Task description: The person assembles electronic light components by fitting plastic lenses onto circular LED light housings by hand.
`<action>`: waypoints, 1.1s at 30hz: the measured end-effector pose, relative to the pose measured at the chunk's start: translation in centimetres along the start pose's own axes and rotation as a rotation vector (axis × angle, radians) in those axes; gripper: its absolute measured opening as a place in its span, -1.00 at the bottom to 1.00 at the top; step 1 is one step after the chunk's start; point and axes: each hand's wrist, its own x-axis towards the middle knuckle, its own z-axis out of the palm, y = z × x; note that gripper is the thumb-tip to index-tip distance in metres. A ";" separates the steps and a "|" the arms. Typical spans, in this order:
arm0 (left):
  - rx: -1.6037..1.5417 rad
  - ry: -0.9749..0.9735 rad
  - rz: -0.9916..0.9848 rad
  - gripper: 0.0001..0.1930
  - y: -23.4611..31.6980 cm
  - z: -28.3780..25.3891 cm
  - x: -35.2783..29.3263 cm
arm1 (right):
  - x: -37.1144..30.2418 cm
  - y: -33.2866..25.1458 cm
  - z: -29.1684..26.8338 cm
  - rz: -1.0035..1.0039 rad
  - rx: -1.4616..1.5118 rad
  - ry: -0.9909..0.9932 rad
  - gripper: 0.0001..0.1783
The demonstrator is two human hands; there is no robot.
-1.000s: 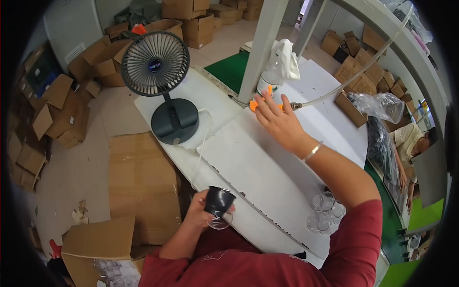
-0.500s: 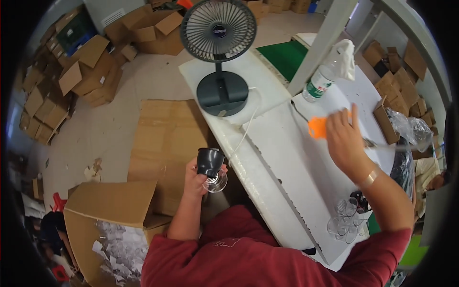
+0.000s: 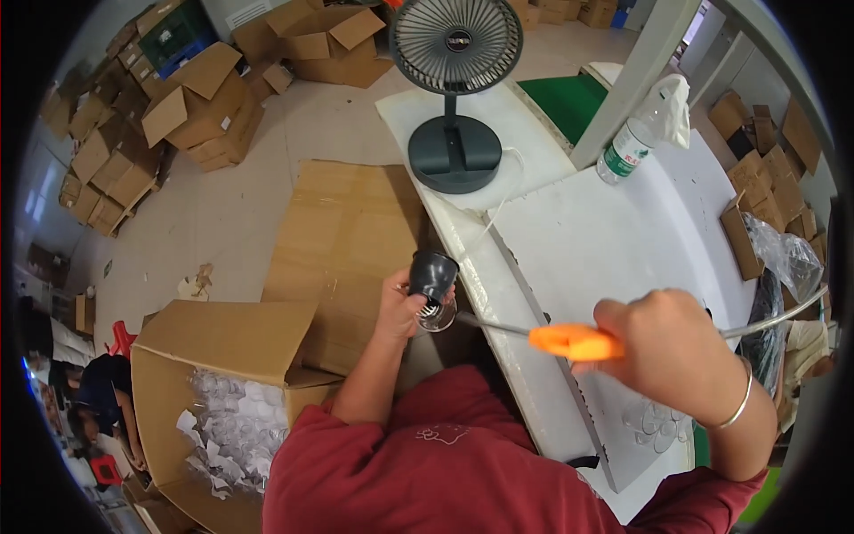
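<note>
My left hand (image 3: pixel 398 307) is closed round a black cup-shaped piece (image 3: pixel 433 270) with a clear round glass-like part (image 3: pixel 438 318) at its lower end. Closed on the orange handle of an air blow gun (image 3: pixel 569 341), my right hand (image 3: pixel 672 347) is above the table's near part. The gun's thin metal nozzle (image 3: pixel 498 326) points left, its tip close to the clear part. A pale hose (image 3: pixel 783 319) trails off behind the gun to the right. Several clear cups (image 3: pixel 656 427) stand on the table below my right forearm, partly hidden by it.
A dark fan (image 3: pixel 455 147) stands on the white table (image 3: pixel 578 222), its cable running along the edge. Further right is a plastic bottle (image 3: pixel 633 147) beside a post. At my left, an open carton (image 3: pixel 222 334) holds clear pieces and crumpled paper. More cartons (image 3: pixel 209 107) lie behind.
My right hand has brought the air blow gun from the table's far right down and left toward the black piece. The view has shifted; my left hand still holds the piece, now tilted.
</note>
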 end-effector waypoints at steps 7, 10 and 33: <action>0.858 0.147 0.217 -0.49 1.2 0.2 -1.2 | 0.6 0.0 0.6 0.049 0.109 0.008 -0.59; 1.121 0.113 0.320 -0.48 3.1 1.7 -1.2 | 0.9 -0.3 0.2 0.052 0.115 0.014 -0.61; 0.088 0.123 -0.004 -0.32 0.0 0.0 -2.0 | 0.1 -0.2 1.7 0.023 0.096 -0.096 -0.65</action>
